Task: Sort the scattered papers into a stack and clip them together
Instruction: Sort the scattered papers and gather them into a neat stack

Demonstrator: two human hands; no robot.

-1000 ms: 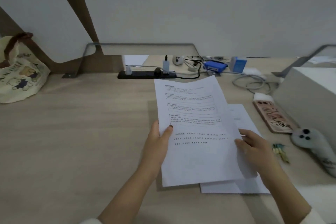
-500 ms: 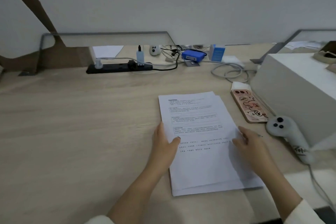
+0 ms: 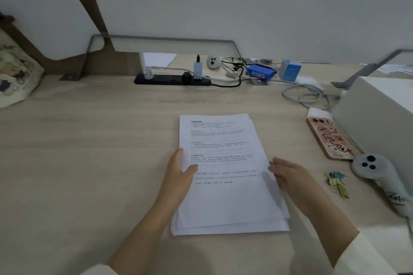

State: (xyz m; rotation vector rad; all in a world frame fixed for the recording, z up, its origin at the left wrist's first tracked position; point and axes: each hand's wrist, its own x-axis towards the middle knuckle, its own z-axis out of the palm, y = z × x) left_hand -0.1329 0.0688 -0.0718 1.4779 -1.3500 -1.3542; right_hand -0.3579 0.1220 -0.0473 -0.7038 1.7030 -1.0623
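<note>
- Stack of papers (image 3: 225, 203) flat on the pale wooden desk (image 3: 89, 152), near its middle and straight ahead of the person.
- White sheets, the top one printed with blocks of small dark text, some of them boxed; print too fine to read.
- Not quite squared: edges of lower sheets peeking out along the near edge and the far right corner.
- Long axis running away from the person toward the wall, heading at the far end, text upright to the reader.
- Left hand (image 3: 178, 176) laid along the stack's left edge, fingers straight, thumb resting flat on the top sheet, gripping nothing.
- Right hand (image 3: 290, 176) set against the right edge, fingers straight and close together, tips touching the paper, likewise gripping nothing.
- Both forearms reaching in from the near edge, a white sleeve on each.
- Small cluster of green and blue clips (image 3: 336, 183) lying on the desk to the right of the right hand, apart from the stack.
- Beyond the clips, a pale grey controller (image 3: 377, 176) and a phone (image 3: 330, 138) in a cartoon case, both beside a white box (image 3: 380, 114).
- Farther back, by the wall, a black power strip (image 3: 172, 79) with plugs and cables.
- At the far left, a printed tote bag (image 3: 15, 73).
</note>
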